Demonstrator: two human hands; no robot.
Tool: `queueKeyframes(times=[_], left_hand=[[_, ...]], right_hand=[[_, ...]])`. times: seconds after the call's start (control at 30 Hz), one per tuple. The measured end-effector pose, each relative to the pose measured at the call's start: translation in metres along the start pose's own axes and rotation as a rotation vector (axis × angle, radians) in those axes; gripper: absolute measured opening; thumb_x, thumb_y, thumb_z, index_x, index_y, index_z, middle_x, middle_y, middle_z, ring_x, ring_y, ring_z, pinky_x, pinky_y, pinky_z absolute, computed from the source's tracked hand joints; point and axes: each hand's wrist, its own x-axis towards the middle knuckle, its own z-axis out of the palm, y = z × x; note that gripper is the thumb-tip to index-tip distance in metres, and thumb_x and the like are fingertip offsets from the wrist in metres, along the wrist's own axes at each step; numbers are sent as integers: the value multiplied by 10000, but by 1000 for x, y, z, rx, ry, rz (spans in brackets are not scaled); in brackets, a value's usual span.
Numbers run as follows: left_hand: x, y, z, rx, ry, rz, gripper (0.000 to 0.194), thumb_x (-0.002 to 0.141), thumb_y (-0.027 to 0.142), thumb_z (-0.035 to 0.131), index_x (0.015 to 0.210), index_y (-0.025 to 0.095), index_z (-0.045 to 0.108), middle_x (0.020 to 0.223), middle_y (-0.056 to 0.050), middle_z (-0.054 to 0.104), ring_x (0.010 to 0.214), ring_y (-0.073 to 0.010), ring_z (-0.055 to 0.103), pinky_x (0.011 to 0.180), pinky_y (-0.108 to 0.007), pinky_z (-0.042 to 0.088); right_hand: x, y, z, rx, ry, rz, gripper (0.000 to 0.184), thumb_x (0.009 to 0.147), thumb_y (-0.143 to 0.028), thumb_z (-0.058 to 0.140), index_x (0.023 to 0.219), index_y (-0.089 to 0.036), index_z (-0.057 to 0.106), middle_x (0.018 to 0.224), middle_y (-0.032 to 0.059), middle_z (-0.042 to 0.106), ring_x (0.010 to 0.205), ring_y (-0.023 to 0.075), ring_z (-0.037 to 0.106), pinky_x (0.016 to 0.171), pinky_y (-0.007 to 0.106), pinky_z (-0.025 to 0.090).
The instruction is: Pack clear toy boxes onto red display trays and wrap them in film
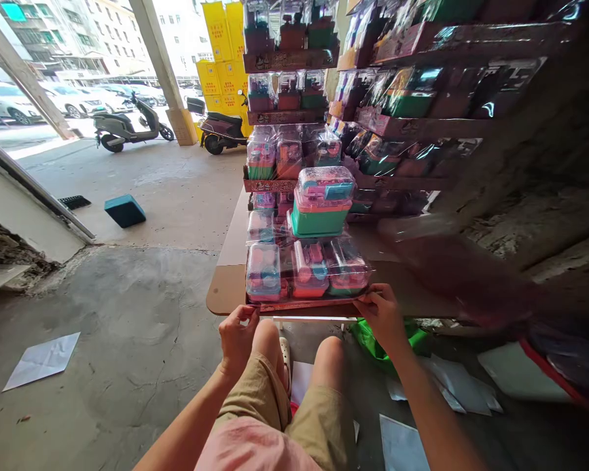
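A shallow cardboard display tray [302, 305] lies at the near edge of the table, holding clear-lidded plastic boxes with pink, teal and green parts, some under clear film. My left hand [237, 339] pinches the tray's left front corner. At the right front corner, the fingers of my right hand [381, 315] are closed on the tray's edge or its film. A single box with a green base [319, 219] and a pink, clear-covered top sits above the boxes at the back of the tray. What lies under the tray is hidden.
Stacked trays of similar boxes [288, 98] rise behind, with more on the right [412, 98]. The brown table [220, 291] ends just before my knees. Paper sheets [44, 360] and a green bag [373, 343] lie on the floor. Scooters [132, 127] stand farther off.
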Motion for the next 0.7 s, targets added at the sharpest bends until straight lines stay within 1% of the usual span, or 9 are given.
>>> queueKeyframes(times=[0.17,0.33,0.4,0.5,0.6,0.7], left_hand=[[-1,-3,2,-1,4,22,240,780,389,564,639,200,614,592,-4,683,511,-131,605,535,-209,432],[0,-5,3,10,49,57,230,796,376,563,644,203,563,579,9,629,520,-126,579,521,-206,431],[2,-4,3,15,93,90,219,802,366,564,658,203,537,581,19,586,531,-125,571,531,-208,441],[3,-4,4,29,156,151,153,826,336,544,770,194,557,666,23,553,523,-104,554,549,-207,458],[4,-6,5,41,151,239,135,855,303,522,837,190,594,773,9,550,509,-73,545,551,-197,466],[6,-11,4,49,124,324,137,864,278,524,794,189,600,766,14,542,506,-62,542,533,-182,459]], right_hand=[[-1,3,2,-22,4,-24,383,795,-518,546,571,-208,562,830,87,525,673,191,530,591,387,528],[-3,5,3,-7,-13,-4,361,803,-510,549,612,-205,569,854,88,513,702,200,546,552,366,527],[-3,6,3,-24,-1,3,365,799,-528,548,622,-209,544,853,81,507,693,197,542,560,369,525],[-3,7,3,-71,51,-6,356,787,-556,555,685,-217,525,846,67,502,703,202,538,597,382,519],[-2,11,2,-81,38,-18,341,788,-554,556,788,-212,566,892,74,507,710,204,549,642,398,524],[0,16,1,-46,-18,-20,309,791,-513,573,776,-205,592,954,79,504,695,183,565,654,386,538]])
